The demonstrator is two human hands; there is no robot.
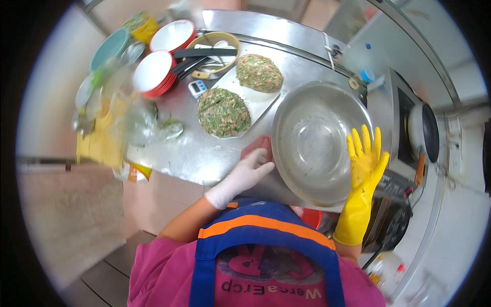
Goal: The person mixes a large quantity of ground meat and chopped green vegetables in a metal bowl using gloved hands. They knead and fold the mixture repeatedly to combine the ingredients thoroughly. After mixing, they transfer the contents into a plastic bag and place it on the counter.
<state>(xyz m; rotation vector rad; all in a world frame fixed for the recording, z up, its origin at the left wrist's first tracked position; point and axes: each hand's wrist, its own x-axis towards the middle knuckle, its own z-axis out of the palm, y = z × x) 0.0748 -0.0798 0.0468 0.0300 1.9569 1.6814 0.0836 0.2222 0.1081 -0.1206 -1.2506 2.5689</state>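
My left hand (251,167), in a thin white glove, lies at the near edge of a folded reddish cloth (257,145). Its fingers curl over the cloth, but whether they grip it is unclear. To the right stands a large steel basin (303,169), wet inside with small bits stuck to its wall. My right hand (364,157) wears a yellow rubber glove flecked with green bits. Palm up and fingers spread, it hovers at the basin's right rim, holding nothing. Beyond the cloth, a green-flecked mound of minced filling (224,113) and a paler mound (259,73) rest on a white board (262,103).
Stacked red-and-white bowls (153,71), a utensil basin (234,42) topped with black chopsticks (205,53), and a small timer (197,88) occupy the back left. Plastic bags (144,122) lie at left. A frying pan (430,132) sits on an appliance at right.
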